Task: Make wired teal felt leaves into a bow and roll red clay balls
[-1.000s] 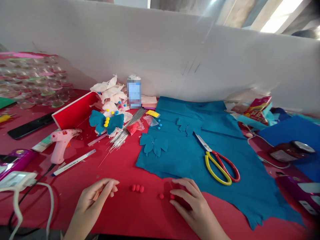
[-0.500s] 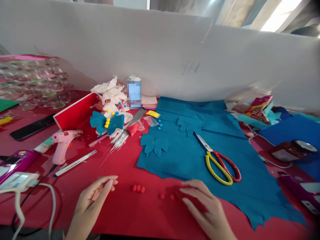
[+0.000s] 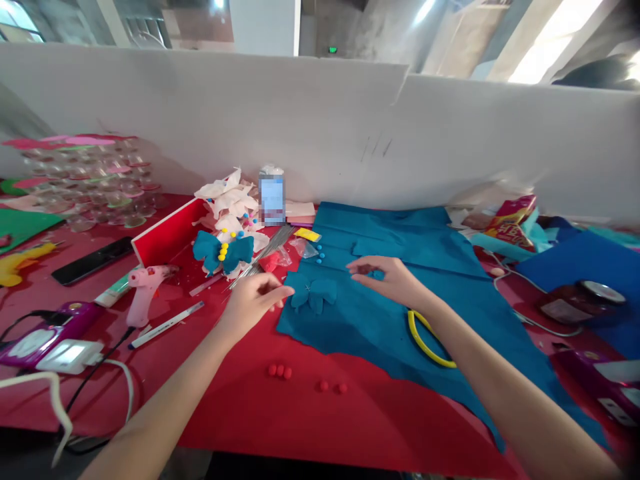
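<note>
My left hand point(image 3: 255, 300) reaches out over the red table point(image 3: 240, 413), its fingers pressed together at the left edge of a teal felt flower cutout point(image 3: 315, 295). What it holds, if anything, is hidden. My right hand point(image 3: 387, 279) hovers over the big teal felt sheet point(image 3: 440, 267). Its thumb and forefinger are curled in a pinch at a second teal felt cutout point(image 3: 361, 249). Three small red balls point(image 3: 280, 370) and two more point(image 3: 333, 387) lie on the table nearer to me. Yellow-handled scissors point(image 3: 425, 340) show partly under my right forearm.
A pink glue gun point(image 3: 145, 287), a white pen point(image 3: 167, 325), a wire bundle point(image 3: 263, 257), a teal bow with yellow beads point(image 3: 225, 250) and a red box point(image 3: 167, 233) sit left. A jar point(image 3: 583, 303) and blue felt point(image 3: 595, 263) lie right. A white partition stands behind.
Both hands left the near edge beside the red balls and moved forward to the teal felt cutouts. The view has tilted up a little. My right forearm now covers most of the scissors.
</note>
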Demonstrator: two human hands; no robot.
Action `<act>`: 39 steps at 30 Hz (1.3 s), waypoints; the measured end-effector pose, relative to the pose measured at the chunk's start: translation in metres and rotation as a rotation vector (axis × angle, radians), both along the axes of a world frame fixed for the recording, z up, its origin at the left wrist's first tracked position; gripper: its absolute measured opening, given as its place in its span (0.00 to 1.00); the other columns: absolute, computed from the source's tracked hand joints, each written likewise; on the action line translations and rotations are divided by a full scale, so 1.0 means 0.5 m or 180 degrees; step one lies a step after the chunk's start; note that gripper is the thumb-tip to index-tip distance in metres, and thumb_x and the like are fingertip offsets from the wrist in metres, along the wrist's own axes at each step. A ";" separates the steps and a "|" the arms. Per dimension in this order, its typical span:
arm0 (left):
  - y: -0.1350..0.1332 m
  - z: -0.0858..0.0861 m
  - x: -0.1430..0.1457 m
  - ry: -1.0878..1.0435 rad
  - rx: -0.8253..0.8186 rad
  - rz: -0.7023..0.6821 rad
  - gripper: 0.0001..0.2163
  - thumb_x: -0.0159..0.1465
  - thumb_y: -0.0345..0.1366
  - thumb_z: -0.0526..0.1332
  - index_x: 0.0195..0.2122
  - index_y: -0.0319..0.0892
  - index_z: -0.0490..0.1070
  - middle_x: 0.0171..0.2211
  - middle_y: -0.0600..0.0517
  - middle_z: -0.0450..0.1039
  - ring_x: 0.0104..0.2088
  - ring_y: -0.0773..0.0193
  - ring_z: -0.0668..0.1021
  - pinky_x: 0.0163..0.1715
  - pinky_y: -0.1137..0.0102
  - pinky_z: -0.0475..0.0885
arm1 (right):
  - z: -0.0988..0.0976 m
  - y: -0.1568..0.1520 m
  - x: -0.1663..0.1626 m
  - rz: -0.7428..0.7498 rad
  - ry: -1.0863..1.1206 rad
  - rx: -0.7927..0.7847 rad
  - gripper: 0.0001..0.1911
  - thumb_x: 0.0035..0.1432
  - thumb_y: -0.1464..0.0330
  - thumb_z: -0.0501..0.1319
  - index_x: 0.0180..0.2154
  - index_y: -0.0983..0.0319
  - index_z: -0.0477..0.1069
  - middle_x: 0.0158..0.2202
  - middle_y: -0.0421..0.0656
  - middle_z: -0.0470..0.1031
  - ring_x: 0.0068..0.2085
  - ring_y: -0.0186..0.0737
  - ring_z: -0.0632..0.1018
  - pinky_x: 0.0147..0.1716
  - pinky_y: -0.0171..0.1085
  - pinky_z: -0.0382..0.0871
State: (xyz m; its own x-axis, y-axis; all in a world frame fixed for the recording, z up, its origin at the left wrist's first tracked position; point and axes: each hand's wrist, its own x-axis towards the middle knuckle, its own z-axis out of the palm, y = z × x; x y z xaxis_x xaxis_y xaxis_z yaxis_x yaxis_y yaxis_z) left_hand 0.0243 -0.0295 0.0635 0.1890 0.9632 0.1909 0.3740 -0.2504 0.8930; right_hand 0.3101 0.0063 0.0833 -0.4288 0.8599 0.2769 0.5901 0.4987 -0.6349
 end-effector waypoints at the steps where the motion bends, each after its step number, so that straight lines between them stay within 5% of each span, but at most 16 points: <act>1: 0.019 -0.001 0.019 -0.0003 0.0006 -0.0172 0.17 0.58 0.49 0.60 0.21 0.40 0.70 0.18 0.54 0.73 0.20 0.67 0.75 0.23 0.75 0.70 | 0.001 0.005 -0.028 0.0221 0.0127 -0.0114 0.20 0.55 0.60 0.62 0.48 0.59 0.72 0.40 0.45 0.77 0.38 0.41 0.77 0.37 0.38 0.73; 4: 0.054 -0.014 0.069 -0.0014 -0.0008 -0.0333 0.19 0.61 0.51 0.55 0.24 0.40 0.71 0.20 0.53 0.75 0.21 0.67 0.76 0.23 0.74 0.71 | -0.004 -0.002 -0.105 0.0750 0.0315 -0.0088 0.27 0.52 0.60 0.65 0.54 0.57 0.68 0.43 0.44 0.75 0.41 0.41 0.76 0.40 0.39 0.72; 7: 0.060 -0.031 0.095 0.0106 0.0006 -0.0445 0.22 0.63 0.51 0.51 0.26 0.39 0.73 0.22 0.51 0.77 0.21 0.65 0.77 0.21 0.74 0.71 | -0.022 -0.012 -0.142 0.0652 0.0604 0.0038 0.14 0.54 0.61 0.64 0.43 0.57 0.76 0.39 0.45 0.77 0.42 0.43 0.76 0.44 0.41 0.70; 11: 0.059 -0.043 0.080 0.0514 0.0186 -0.0373 0.23 0.67 0.49 0.45 0.32 0.40 0.75 0.27 0.50 0.79 0.24 0.65 0.78 0.22 0.74 0.71 | -0.059 0.015 -0.113 0.0185 0.1238 -0.0252 0.09 0.50 0.61 0.67 0.35 0.57 0.79 0.35 0.43 0.78 0.39 0.42 0.76 0.42 0.39 0.69; 16: 0.080 -0.047 0.022 0.1372 0.0768 0.0552 0.14 0.65 0.39 0.50 0.39 0.37 0.74 0.35 0.42 0.77 0.35 0.55 0.78 0.34 0.66 0.69 | -0.119 0.079 -0.056 -0.0515 0.1923 -0.0460 0.15 0.52 0.57 0.64 0.36 0.62 0.75 0.33 0.45 0.77 0.33 0.38 0.77 0.35 0.37 0.70; 21: 0.092 -0.064 -0.010 0.2038 0.1076 0.1081 0.13 0.65 0.36 0.49 0.38 0.39 0.73 0.37 0.42 0.75 0.38 0.52 0.76 0.31 0.68 0.67 | -0.164 0.089 -0.059 -0.0667 0.2381 -0.0803 0.17 0.47 0.55 0.66 0.29 0.63 0.69 0.23 0.41 0.74 0.22 0.32 0.72 0.23 0.33 0.67; 29: 0.134 -0.097 0.013 0.2663 0.1119 0.0851 0.17 0.65 0.35 0.53 0.54 0.37 0.64 0.52 0.41 0.69 0.50 0.53 0.73 0.43 0.68 0.70 | -0.189 0.091 -0.062 -0.0628 0.2493 -0.0904 0.15 0.46 0.58 0.67 0.28 0.63 0.72 0.21 0.37 0.70 0.21 0.29 0.68 0.22 0.31 0.62; 39: 0.194 -0.100 0.052 0.3150 0.0639 0.1144 0.21 0.59 0.44 0.60 0.50 0.36 0.68 0.48 0.37 0.69 0.43 0.46 0.76 0.39 0.60 0.72 | -0.195 0.093 -0.064 -0.0590 0.2268 -0.0948 0.16 0.49 0.58 0.66 0.35 0.63 0.76 0.25 0.39 0.72 0.27 0.33 0.70 0.27 0.33 0.64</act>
